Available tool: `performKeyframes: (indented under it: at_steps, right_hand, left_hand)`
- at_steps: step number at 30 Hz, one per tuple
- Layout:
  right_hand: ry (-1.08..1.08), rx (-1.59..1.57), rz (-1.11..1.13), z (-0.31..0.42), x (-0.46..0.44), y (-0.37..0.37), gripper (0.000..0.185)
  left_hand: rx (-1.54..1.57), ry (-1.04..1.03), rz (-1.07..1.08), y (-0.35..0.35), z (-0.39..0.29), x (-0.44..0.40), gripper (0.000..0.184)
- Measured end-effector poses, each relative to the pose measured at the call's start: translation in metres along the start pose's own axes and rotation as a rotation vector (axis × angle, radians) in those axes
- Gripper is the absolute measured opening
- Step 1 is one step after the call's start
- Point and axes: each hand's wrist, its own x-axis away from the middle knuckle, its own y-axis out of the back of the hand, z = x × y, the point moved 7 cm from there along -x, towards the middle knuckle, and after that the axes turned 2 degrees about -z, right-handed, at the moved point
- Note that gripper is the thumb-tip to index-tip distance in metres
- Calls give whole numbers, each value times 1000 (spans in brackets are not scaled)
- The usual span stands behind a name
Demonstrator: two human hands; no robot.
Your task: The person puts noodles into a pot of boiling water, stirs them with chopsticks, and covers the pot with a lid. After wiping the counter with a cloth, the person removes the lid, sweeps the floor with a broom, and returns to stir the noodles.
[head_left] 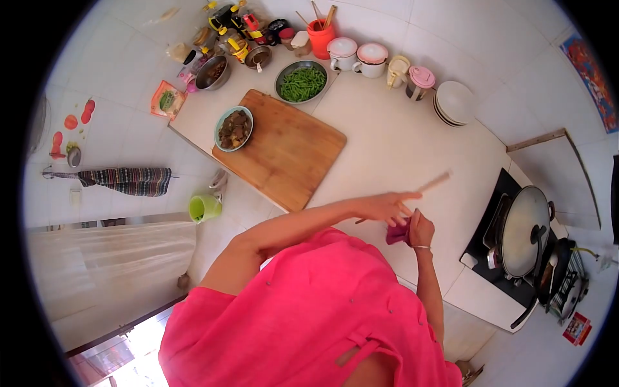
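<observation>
Nearest is the person's bright pink, short-sleeved garment, with both bare arms reaching over a pale, smooth countertop. The left hand holds a slim, light-brown wooden stick that slants up to the right, its far end blurred; the fingers are partly spread. Just beside it, the right hand is closed around a dark purple, soft-looking piece, which sits below the left hand's fingers; whether the left hand touches it I cannot tell.

Beyond the left forearm lies a brown rectangular wooden board, a pale-rimmed round bowl of brown chunks on its left part. To the right, a large round pan with a domed lid stands on a black stove. Farther off, a round metal bowl of green bean-like pieces stands near the board, and white lidded mugs line the wall beside a red-orange utensil holder.
</observation>
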Motion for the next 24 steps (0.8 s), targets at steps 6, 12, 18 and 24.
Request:
performKeyframes:
  at_steps: [6, 12, 18, 24]
  right_hand:
    - [128, 214, 112, 42, 6, 11, 42]
    - [289, -411, -90, 156, -25, 55, 46]
    - [182, -779, -196, 154, -39, 55, 21]
    - [-67, -859, -386, 126, -33, 76, 19]
  left_hand:
    - [663, -42, -157, 60, 0, 4, 55]
    - [690, -1, -138, 48, 12, -3, 58]
    - [702, 15, -60, 44, 11, -5, 57]
    - [462, 136, -134, 71, 35, 10, 46]
